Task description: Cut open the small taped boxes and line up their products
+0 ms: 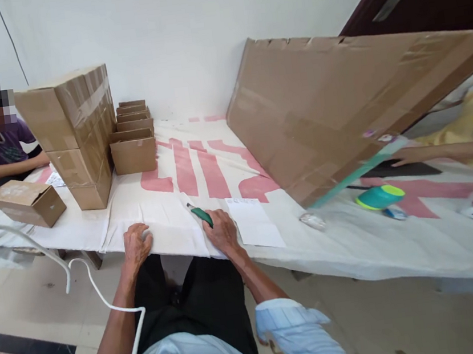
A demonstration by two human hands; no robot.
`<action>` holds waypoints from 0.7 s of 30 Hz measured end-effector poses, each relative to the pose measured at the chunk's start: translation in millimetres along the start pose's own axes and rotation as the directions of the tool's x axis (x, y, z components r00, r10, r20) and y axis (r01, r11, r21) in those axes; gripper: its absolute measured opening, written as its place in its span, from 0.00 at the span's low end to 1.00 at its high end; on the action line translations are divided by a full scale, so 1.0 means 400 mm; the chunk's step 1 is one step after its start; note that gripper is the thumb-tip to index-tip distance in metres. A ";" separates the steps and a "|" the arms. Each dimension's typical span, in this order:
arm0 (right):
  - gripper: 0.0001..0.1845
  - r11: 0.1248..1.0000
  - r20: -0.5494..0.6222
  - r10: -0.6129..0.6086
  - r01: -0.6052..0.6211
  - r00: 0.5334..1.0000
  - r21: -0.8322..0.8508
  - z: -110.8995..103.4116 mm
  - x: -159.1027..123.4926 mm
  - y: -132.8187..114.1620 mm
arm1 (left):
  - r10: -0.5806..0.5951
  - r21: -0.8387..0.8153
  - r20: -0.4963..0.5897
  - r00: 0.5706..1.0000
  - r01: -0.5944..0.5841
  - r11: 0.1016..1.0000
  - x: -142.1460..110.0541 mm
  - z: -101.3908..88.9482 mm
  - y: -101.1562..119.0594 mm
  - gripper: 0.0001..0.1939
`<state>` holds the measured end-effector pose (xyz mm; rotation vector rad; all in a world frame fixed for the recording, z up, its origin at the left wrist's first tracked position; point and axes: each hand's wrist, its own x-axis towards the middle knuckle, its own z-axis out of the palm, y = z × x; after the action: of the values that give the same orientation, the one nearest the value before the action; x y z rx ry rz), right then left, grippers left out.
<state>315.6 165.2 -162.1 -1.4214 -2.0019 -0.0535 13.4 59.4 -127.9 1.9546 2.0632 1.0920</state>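
Note:
My right hand [222, 231] rests on the table's near edge, closed around a green-handled utility knife [200, 214] whose tip points away to the upper left. A white paper slip [256, 223] lies just right of it. My left hand [136, 242] sits with curled fingers on the white cloth [166, 203] near the edge, holding nothing I can make out. The cloth bears large red markings.
A tall taped carton stack [76, 133] and a row of small open boxes [133, 138] stand at the back left, and a small closed box [27, 202] lies at far left. A big flat cardboard sheet [339, 101] leans at right. Another person's arm [440, 153] reaches in from the right, above a teal tape roll [379, 197]. One more person sits at far left.

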 end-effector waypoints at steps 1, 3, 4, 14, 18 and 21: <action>0.16 1.000 0.007 -0.001 0.001 1.000 -0.012 0.001 0.000 -0.001 | -0.002 0.009 0.005 1.000 0.002 1.000 -0.005 0.001 0.001 0.14; 0.15 1.000 0.015 -0.003 0.003 1.000 -0.030 0.001 0.001 -0.004 | -0.006 0.026 0.014 1.000 0.006 1.000 -0.012 0.001 0.002 0.15; 0.15 0.999 0.018 -0.005 0.005 1.000 -0.036 0.001 0.001 -0.005 | -0.009 0.033 0.019 1.000 0.008 0.999 -0.014 -0.001 0.003 0.16; 0.14 0.999 0.013 -0.013 0.014 1.000 -0.040 0.013 0.002 0.000 | -0.046 0.106 0.028 0.999 0.043 0.993 -0.040 -0.050 -0.020 0.15; 0.14 0.999 0.011 -0.027 0.027 1.000 -0.037 0.020 0.003 0.006 | -0.108 0.154 -0.009 0.994 0.108 0.982 -0.060 -0.087 -0.042 0.15; 0.14 0.999 0.006 -0.034 0.034 0.999 -0.042 0.023 0.003 0.009 | -0.149 0.187 -0.038 0.988 0.154 0.970 -0.080 -0.118 -0.060 0.15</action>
<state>313.9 171.4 -169.7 -1.4151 -2.0405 -0.1068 -25.9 12.7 -118.9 1.8305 2.3634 0.9233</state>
